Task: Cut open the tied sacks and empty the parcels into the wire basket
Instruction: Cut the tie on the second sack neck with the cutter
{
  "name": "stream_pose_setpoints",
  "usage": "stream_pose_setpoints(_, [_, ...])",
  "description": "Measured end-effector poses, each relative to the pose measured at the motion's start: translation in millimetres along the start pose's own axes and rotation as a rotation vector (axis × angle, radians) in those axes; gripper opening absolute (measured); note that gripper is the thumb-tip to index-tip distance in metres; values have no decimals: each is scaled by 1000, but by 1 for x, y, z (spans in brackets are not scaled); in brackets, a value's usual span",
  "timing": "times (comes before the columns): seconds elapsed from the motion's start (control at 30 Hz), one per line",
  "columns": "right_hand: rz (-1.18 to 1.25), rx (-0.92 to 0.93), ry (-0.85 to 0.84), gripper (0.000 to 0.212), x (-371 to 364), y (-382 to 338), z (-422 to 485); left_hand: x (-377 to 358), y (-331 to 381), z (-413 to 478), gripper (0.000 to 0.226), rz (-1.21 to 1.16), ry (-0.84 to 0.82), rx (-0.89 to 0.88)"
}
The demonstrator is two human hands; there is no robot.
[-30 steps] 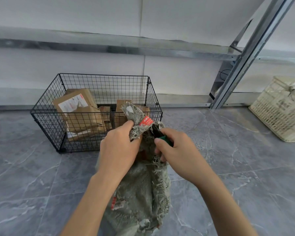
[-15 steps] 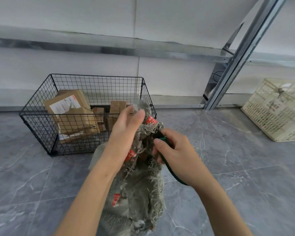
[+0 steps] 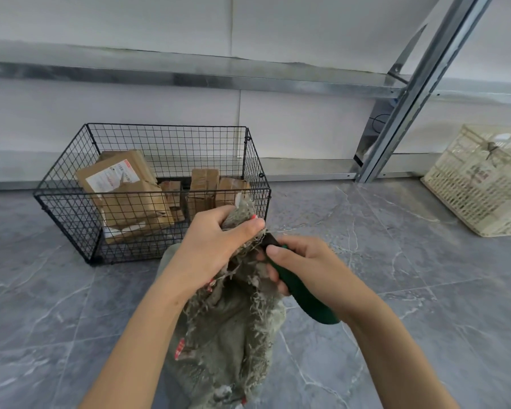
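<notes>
1. Head view is showing one black wire basket [image 3: 71,199] sitting beyond the grip, holding several brown cardboard parcels [image 3: 124,196]; the exact count is unclear.
2. One frayed grey woven sack [image 3: 233,329] is hanging below the left hand [image 3: 216,249], which is clenching its bunched neck.
3. Just right of that grip, the right hand [image 3: 304,267] is wrapping around one green-handled cutter [image 3: 301,293], its tip meeting the neck.

The frayed grey woven sack [image 3: 233,329] looks rough and stringy. The black wire basket [image 3: 71,211] is thin metal, holding matt brown cardboard parcels [image 3: 130,199]. The dark green tool handle [image 3: 303,296] may be smooth plastic.
</notes>
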State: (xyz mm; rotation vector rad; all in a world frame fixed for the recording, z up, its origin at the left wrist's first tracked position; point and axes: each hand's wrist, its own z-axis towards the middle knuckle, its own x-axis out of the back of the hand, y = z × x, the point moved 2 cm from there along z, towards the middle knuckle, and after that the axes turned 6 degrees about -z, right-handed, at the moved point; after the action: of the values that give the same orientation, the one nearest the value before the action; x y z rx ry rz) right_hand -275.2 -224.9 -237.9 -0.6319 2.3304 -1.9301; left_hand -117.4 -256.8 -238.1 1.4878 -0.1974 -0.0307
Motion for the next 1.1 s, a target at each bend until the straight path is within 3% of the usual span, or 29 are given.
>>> stream_pose_setpoints(0.2, [72,-13,-24,22,-4,5,0,8,-4,-4,57,105,-58,69])
stream_pose_setpoints(0.43, [177,-36,-24,22,-15,6,2,7,-6,-11,52,196,16,-90])
stream_pose_setpoints(0.57, [286,-48,-4,24,-28,1,3,-6,-4,-19,53,54,205,-135])
stream_pose_setpoints(0.73, [379,-30,90,31,-49,0,5,-23,-7,-25,41,-156,472,-56])
stream_pose_setpoints(0.93, [481,-47,169,40,-58,0,11,-25,-12,-27,41,-316,608,-21])
stream_pose_setpoints(1.1, [455,-28,92,29,-55,-1,12,-17,-16,-26,44,-248,678,-46])
